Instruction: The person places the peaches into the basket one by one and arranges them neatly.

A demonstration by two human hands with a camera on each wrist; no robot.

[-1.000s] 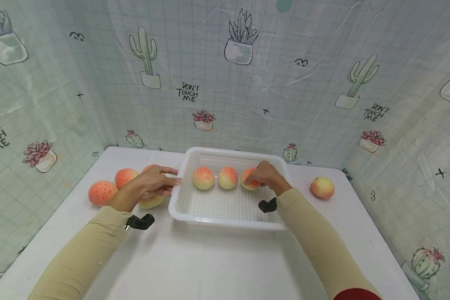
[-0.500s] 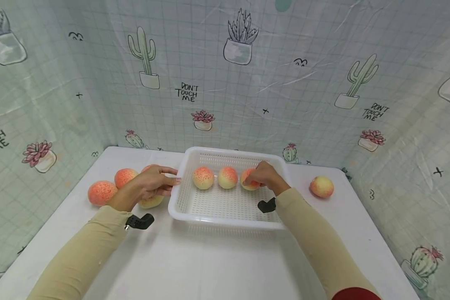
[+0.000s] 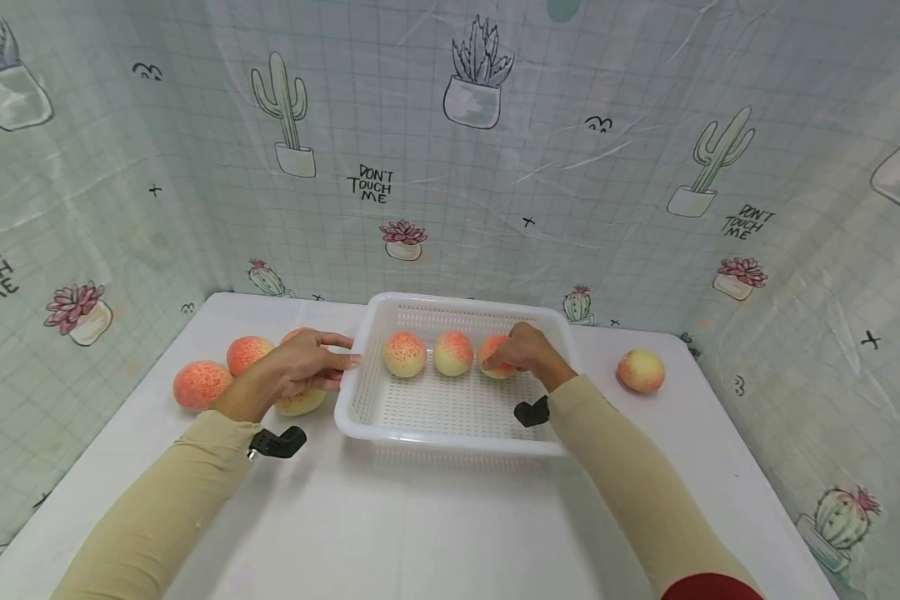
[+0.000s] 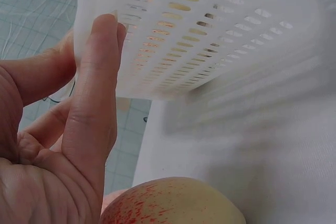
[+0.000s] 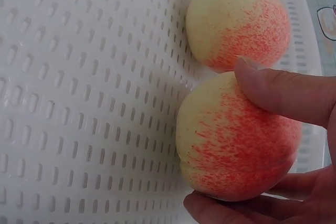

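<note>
A white perforated plastic basket (image 3: pixel 450 446) stands on the white table with three peaches in a row inside it. My right hand (image 3: pixel 523 348) grips the rightmost peach (image 5: pixel 236 140), thumb on its upper side and fingers beneath. Close beside that one sits the middle peach (image 5: pixel 239 24); the left peach (image 3: pixel 404 355) lies further along the row. At the basket's left end, my left hand (image 3: pixel 311 364) holds the rim, its fingers against the outer wall in the left wrist view. Just under this hand is a yellowish peach (image 4: pixel 176 203) on the table.
Left of the basket, several peaches lie on the table, among them a red one (image 3: pixel 202 385) and another (image 3: pixel 248 354) behind it. A single peach (image 3: pixel 641 371) rests to the basket's right. A patterned curtain (image 3: pixel 450 167) encloses the table (image 3: pixel 420 533) at back and sides.
The whole head view has shifted very slightly to the left. Both hands keep their hold, and the peaches and basket stay in the same places.
</note>
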